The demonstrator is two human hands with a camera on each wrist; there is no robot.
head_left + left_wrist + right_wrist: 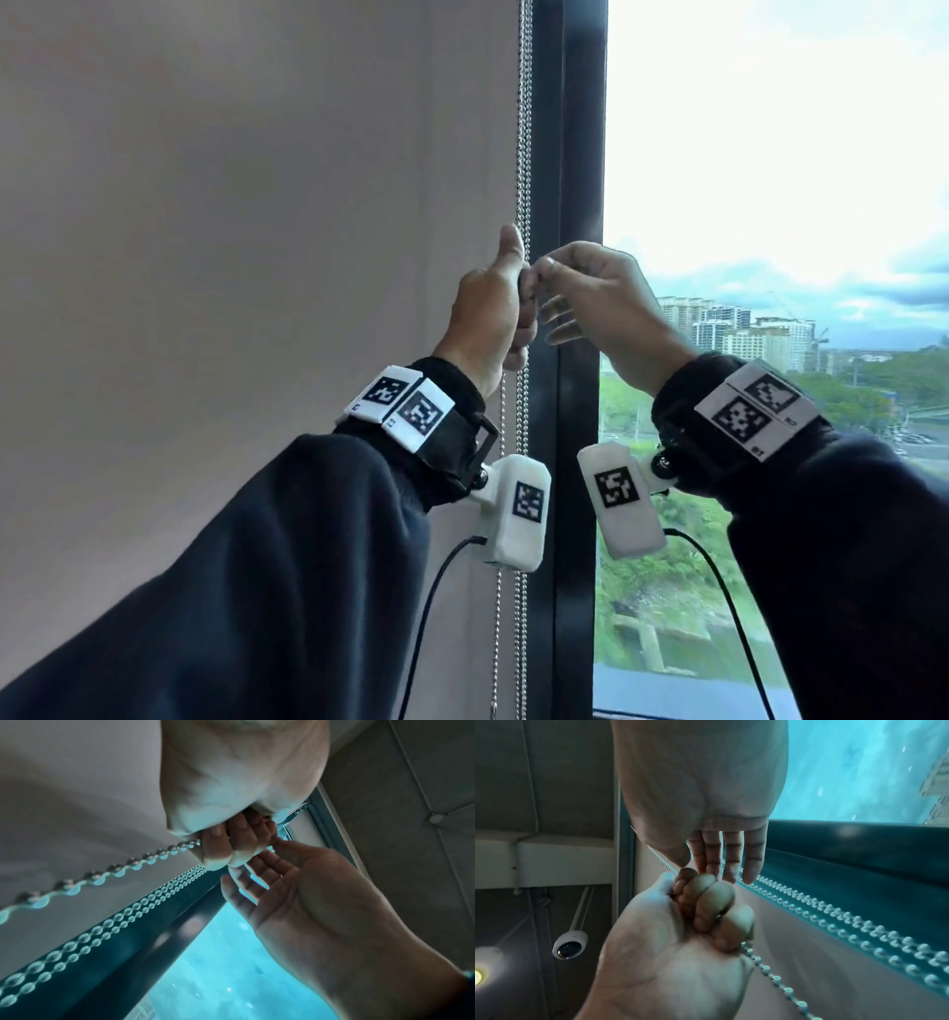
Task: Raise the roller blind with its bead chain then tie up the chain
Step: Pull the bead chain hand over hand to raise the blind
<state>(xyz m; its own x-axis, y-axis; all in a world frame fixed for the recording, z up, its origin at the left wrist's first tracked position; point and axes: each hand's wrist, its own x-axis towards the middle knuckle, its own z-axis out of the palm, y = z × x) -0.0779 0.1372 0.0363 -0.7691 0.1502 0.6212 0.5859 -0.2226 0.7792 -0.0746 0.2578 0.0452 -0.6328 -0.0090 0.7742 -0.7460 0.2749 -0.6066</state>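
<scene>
The beige roller blind point(257, 205) hangs down over the left of the window. Its metal bead chain point(523, 154) runs as a double strand along the blind's right edge. My left hand point(493, 313) grips the chain in a fist with the thumb pointing up, and a loose strand point(767, 969) falls from below the fist. My right hand point(601, 303) is level with it. Its thumb and forefinger meet on the chain at the top of the left fist point(680, 933), and its other fingers point(734, 860) stay straight. The beads inside both grips are hidden.
A dark window frame point(570, 205) stands just right of the chain, with glass point(770, 154) and a city view beyond. Black cables hang from both wrist cameras. A white dome camera point(569, 945) hangs from the ceiling behind me.
</scene>
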